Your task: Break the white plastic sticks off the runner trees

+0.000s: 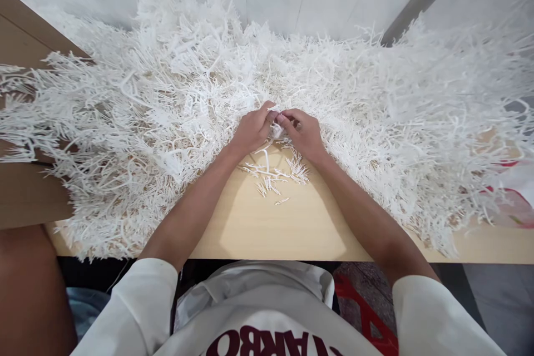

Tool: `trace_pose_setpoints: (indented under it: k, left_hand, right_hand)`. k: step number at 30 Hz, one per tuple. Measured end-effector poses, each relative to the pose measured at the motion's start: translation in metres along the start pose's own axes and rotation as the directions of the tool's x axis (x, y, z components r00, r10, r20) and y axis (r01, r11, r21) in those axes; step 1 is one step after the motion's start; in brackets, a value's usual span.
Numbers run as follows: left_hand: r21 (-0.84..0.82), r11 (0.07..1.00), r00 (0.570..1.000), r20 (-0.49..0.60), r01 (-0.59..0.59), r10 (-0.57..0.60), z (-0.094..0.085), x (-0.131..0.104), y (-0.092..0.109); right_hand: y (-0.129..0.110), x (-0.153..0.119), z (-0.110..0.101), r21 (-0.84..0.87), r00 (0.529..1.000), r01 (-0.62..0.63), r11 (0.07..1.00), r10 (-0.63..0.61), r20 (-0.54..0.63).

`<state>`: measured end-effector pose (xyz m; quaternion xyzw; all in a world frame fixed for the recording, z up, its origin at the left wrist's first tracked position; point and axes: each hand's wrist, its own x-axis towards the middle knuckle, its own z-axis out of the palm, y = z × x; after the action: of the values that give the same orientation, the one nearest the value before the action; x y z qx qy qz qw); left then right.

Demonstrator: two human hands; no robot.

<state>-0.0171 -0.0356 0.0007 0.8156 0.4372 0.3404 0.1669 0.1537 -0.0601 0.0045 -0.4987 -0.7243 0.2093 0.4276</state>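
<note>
Well, the biggest thing before me is the heap of white branching strands [167, 94], spread in a broad arc over most of the tabletop [279, 228], whose pale wood shows bare just in front of my body. Off to my left, some cardboard [33, 194] stands against the heap, strands lying partly over it. My left hand [252, 128] and right hand [305, 132] meet at the heap's near edge, at the far end of that bare patch, thumbs and forefingers closed in pinches, the tips nearly together. Just nearer me, a few loose sprigs [269, 173] lie scattered on the wood. Smallest is the white piece [277, 132] my fingertips grip between the two hands, half hidden, so I can't tell its exact form. To work it well, I'd say, each pinch should sit close to the spot being handled, with light pressure, since such thin branches look easy to bend or snap; a slow, even motion, apart from neighbouring strands, should avoid snagging.
</note>
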Motion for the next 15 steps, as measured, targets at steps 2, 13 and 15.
trace_pose_setpoints:
  k: [2,13,15]
  left_hand:
    - [-0.020,1.000,1.000,-0.006,0.008,-0.008,0.000,0.000,0.002]
    - [0.091,0.990,0.978,-0.188,0.104,-0.085,0.004,0.006,-0.003]
    - [0.091,0.993,0.976,-0.209,0.081,-0.060,0.004,0.005,-0.003]
  right_hand:
    - [0.001,0.000,0.000,-0.037,0.999,0.035,0.999,-0.036,-0.015]
    - [-0.006,-0.011,0.001,-0.192,0.957,0.282,0.940,-0.289,-0.010]
    - [-0.007,-0.011,-0.001,-0.165,0.961,0.238,0.957,-0.257,-0.104]
